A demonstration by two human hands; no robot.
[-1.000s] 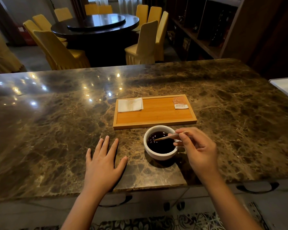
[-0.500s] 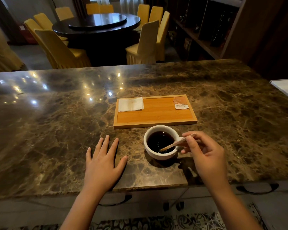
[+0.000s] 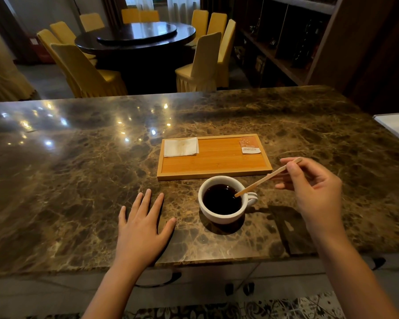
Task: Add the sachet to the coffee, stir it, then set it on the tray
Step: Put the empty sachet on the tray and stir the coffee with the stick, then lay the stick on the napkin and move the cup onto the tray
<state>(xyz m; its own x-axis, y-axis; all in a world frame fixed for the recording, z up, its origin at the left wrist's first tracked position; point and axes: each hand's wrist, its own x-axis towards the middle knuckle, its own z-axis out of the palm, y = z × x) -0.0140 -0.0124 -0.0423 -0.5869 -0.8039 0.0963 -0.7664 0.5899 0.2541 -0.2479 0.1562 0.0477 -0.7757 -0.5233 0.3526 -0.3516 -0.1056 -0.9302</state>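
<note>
Polished marble counter gleams, glossy white ceramic cup, matt wooden tray, thin wooden stirrer, soft paper napkin, printed paper sachet.

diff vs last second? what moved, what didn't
The right hand drew back to the right of the white coffee cup, pulling the thin wooden stir stick toward the cup's right rim; its tip remains inside. Left hand, cup, bamboo tray, white napkin and orange sachet unchanged.

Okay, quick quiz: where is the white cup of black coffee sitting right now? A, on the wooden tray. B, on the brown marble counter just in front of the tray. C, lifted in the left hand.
B: the white cup of black coffee rests on the brown marble counter, just nearer than the wooden tray.
</note>
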